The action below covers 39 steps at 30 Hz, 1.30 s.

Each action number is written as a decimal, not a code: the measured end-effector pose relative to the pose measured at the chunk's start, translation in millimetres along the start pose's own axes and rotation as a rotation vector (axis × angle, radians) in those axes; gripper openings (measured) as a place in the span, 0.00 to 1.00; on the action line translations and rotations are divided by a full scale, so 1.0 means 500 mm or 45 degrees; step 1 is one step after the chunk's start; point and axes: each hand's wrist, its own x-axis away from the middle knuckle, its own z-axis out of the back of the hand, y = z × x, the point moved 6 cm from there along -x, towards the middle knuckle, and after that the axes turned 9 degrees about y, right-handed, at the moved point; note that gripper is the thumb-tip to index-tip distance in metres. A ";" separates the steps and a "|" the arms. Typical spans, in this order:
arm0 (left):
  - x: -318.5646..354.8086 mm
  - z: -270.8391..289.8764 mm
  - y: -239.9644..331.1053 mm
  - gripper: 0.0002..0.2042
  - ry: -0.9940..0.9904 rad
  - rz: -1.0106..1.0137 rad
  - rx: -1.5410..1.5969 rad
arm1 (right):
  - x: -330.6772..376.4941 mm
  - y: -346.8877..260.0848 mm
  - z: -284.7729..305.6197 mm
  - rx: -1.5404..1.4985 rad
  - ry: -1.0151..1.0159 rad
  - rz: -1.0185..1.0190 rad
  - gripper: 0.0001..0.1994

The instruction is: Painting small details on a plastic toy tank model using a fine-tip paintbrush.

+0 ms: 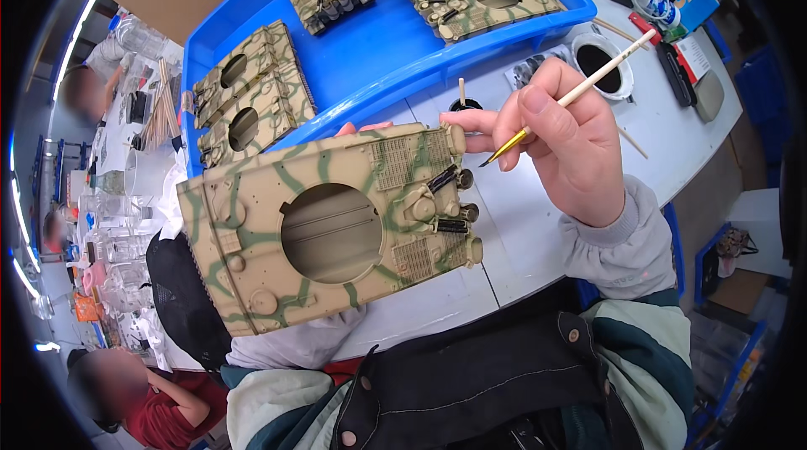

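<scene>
A sand-coloured model tank hull point(252, 261) with green camouflage stripes and a round opening is held up in front of me, tilted. My left hand point(366, 127) grips it from behind; only fingertips show over its far edge, the rest is hidden. Two black-painted parts stand out at the hull's right end, beside its grilles. My right hand point(572, 135) pinches a thin paintbrush point(605, 70) with a pale handle and yellow ferrule. The dark bristles point down and left, just off the hull's right end. A finger of this hand reaches the hull's upper right corner.
Behind the hull, a blue tray point(353, 55) holds several similar hulls. On the white table stand a small black pot point(464, 103) with a stick and a round white container point(602, 67) of dark paint. Bottles and tools crowd the far right. Co-workers sit at the left.
</scene>
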 end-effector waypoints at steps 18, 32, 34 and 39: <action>0.083 -0.115 0.042 0.36 -0.385 -0.041 -0.767 | -0.010 0.008 0.019 -0.023 -0.066 0.138 0.07; 0.108 -0.040 0.048 0.49 -0.189 0.265 -0.202 | 0.039 -0.012 -0.023 0.166 -0.140 0.454 0.05; 0.109 -0.038 0.048 0.50 -0.222 0.289 -0.145 | 0.043 -0.008 -0.026 0.265 -0.143 0.469 0.05; 0.109 -0.031 0.049 0.51 -0.338 0.393 -0.071 | 0.050 -0.001 -0.035 0.307 -0.150 0.478 0.05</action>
